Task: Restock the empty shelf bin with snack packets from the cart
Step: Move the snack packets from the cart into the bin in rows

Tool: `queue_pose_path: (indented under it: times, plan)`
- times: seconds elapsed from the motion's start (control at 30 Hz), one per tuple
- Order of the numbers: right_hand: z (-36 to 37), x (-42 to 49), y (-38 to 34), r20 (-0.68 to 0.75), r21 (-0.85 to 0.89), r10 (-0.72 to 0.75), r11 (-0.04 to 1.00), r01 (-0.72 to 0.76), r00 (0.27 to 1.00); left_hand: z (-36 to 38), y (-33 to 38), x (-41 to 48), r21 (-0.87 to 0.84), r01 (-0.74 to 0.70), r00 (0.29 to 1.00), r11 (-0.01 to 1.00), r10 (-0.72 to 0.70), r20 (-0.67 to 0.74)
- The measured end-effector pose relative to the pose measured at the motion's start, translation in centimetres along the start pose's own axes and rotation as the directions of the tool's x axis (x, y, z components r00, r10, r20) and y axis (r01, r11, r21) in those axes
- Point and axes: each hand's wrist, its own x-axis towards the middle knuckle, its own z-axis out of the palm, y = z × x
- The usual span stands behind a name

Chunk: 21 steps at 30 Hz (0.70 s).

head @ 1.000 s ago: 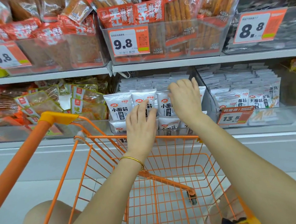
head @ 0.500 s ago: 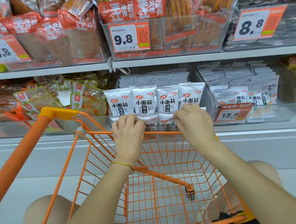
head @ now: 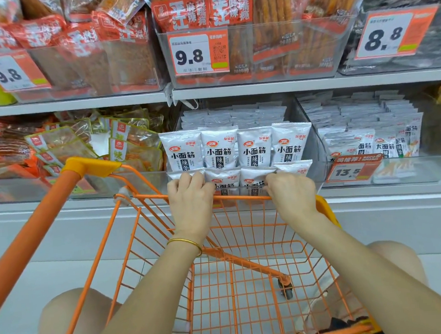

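Note:
White snack packets (head: 219, 151) stand in two tidy rows at the front of a clear shelf bin (head: 318, 160), with more stacked behind. The orange wire cart (head: 131, 251) is pushed up against the shelf below that bin, and I see no packets in its basket. My left hand (head: 190, 202), with a gold bangle on the wrist, and my right hand (head: 292, 195) curl side by side over the cart's front rail (head: 242, 197), right in front of the lower packet row. Neither hand holds a packet.
The neighbouring clear bin (head: 369, 140) on the right holds similar white packets behind a 13.5 price tag (head: 352, 170). Orange and green packets (head: 124, 147) fill the bin on the left. An upper shelf (head: 260, 87) carries red snack bins. My knees flank the cart.
Both hands came down from the front packets in the bin to the cart's front rail and curled there. The packets now stand uncovered in even rows.

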Motion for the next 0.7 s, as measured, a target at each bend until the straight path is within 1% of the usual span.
queue_pose_path:
  times: [0.2, 0.33, 0.5, 0.7]
  plan:
    - [0.5, 0.1, 0.2, -0.057, 0.106, 0.024, 0.994, -0.018, 0.998, 0.2, 0.0, 0.4, 0.004, -0.002, 1.000, 1.000, 0.002, 0.002]
    - [0.4, 1.0, 0.3, -0.067, 0.175, 0.048, 0.984, -0.036, 0.997, 0.7, 0.0, 1.2, 0.015, -0.002, 1.000, 1.000, 0.002, -0.001]
    - [0.7, 3.0, 0.5, -0.047, 0.183, 0.080, 0.981, -0.070, 0.996, 1.5, -0.2, 2.9, 0.025, -0.015, 1.000, 1.000, 0.016, -0.027]
    - [1.7, 4.2, 0.6, -0.025, 0.169, 0.100, 0.981, -0.094, 0.995, 2.6, -0.5, 3.2, 0.023, -0.037, 0.999, 0.999, 0.037, -0.004]
